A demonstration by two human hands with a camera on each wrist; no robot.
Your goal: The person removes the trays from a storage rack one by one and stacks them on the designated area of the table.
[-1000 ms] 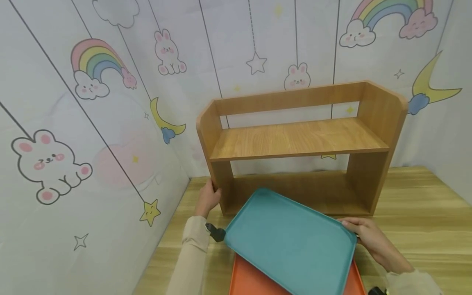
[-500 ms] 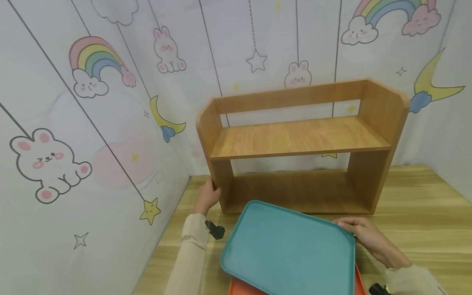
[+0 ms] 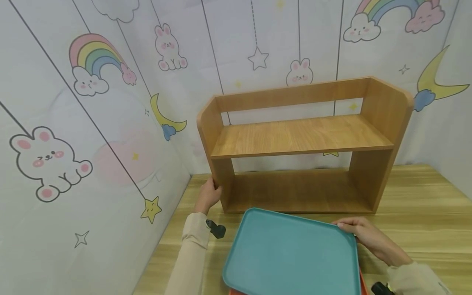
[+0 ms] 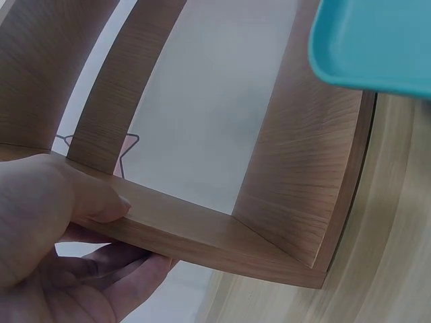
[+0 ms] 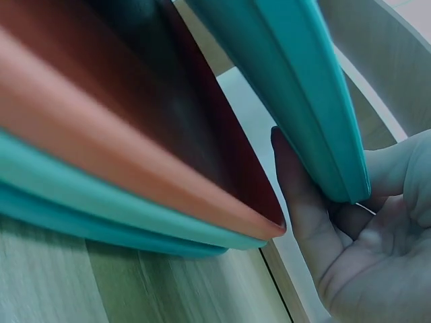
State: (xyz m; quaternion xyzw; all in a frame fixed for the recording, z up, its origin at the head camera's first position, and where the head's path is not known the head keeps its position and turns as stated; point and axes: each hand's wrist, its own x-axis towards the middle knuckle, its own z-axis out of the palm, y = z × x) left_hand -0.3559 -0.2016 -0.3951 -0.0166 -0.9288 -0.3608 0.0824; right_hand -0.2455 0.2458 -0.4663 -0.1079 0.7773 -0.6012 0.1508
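Note:
A two-tier wooden desk shelf (image 3: 298, 137) stands on the table. At its left side panel (image 4: 182, 235), my left hand (image 3: 208, 196) grips the edge, thumb on the inner face and fingers round the outside. My right hand (image 3: 370, 238) pinches the right far corner of a teal tray (image 3: 295, 254), thumb on top and fingers beneath. This tray is tilted over a stack of trays in front of the shelf. The right wrist view shows an orange tray (image 5: 135, 141) on top of that stack, above a mint green tray (image 5: 135, 195) and a darker teal tray (image 5: 101, 232).
The wood-grain table (image 3: 424, 229) extends to the right of the shelf and in a narrow strip to its left. A wall covering (image 3: 110, 164) printed with rabbits, stars and rainbows rises close behind and on the left.
The held teal tray has come back toward me and turned, its far left corner dropping away from the shelf, covering more of the orange tray. My left hand keeps its grip on the shelf.

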